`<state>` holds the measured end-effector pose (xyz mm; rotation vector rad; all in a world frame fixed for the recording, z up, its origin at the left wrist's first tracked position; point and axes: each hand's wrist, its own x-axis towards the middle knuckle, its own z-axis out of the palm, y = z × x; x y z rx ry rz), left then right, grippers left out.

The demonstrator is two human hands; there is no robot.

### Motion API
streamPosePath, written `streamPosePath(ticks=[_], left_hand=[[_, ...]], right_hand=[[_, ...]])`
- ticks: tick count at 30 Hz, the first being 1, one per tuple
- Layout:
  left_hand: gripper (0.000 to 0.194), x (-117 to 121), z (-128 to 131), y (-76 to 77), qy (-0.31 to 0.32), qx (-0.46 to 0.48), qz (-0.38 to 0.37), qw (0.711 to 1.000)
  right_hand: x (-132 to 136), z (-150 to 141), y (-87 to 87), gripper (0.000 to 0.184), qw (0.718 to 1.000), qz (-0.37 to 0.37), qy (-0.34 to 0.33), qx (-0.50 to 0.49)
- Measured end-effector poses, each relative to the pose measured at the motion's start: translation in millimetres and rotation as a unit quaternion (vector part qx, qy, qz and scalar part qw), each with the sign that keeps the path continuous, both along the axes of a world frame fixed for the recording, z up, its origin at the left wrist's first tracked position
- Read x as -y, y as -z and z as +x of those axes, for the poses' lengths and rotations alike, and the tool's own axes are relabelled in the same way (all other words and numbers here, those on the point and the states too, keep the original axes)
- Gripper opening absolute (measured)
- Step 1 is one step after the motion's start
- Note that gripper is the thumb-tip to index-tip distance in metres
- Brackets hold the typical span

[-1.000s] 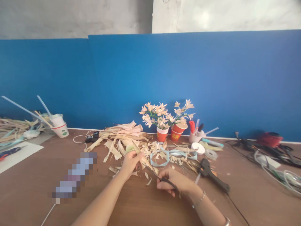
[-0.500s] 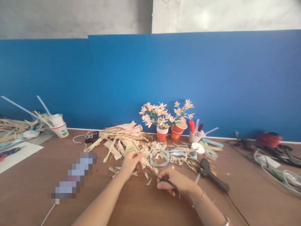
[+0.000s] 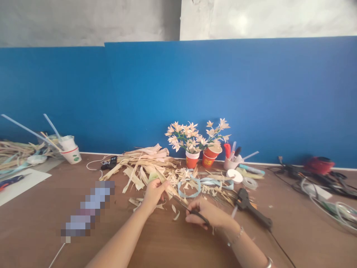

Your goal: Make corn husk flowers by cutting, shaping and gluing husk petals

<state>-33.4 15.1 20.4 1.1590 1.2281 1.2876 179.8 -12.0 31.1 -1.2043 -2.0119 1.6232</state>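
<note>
Between the thumb and fingers of my left hand (image 3: 154,193) is a strip of pale dried husk (image 3: 172,190), one end pointing toward my right hand. My right hand (image 3: 203,213) is closed around the dark handles of a pair of scissors (image 3: 198,215). Their blades point up and left and lie along the husk strip's lower end; whether they are open I cannot tell. Small cut scraps (image 3: 176,215) lie on the brown table just below the blades. A heap of dried husks (image 3: 147,160) spreads behind my left hand.
Artificial flowers (image 3: 186,136) stand in red paper cups (image 3: 192,160) at the back. A black glue gun (image 3: 252,210) with its cord lies right of my right hand. Blue ribbon (image 3: 189,194) curls behind the scissors. Cables (image 3: 315,201) lie far right; a white cup (image 3: 73,155) stands left.
Almost nothing differs. My right hand and the scissors have shifted very slightly; my left hand keeps its grip on the husk strip.
</note>
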Motion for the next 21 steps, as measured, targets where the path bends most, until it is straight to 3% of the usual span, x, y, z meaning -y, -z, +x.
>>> streamPosePath(ticks=[12,21], left_hand=[[0.032,-0.6,0.4,1.7,-0.024,-0.004,-0.008,1.000],[0.029,3.7,1.9,-6.0,-0.010,-0.027,-0.003,1.000]], right_hand=[[2.0,-5.6,-7.5,0.017,1.000,0.017,0.015,0.004],[2.0,-3.4,-0.3,0.014,1.000,-0.015,0.024,0.014]])
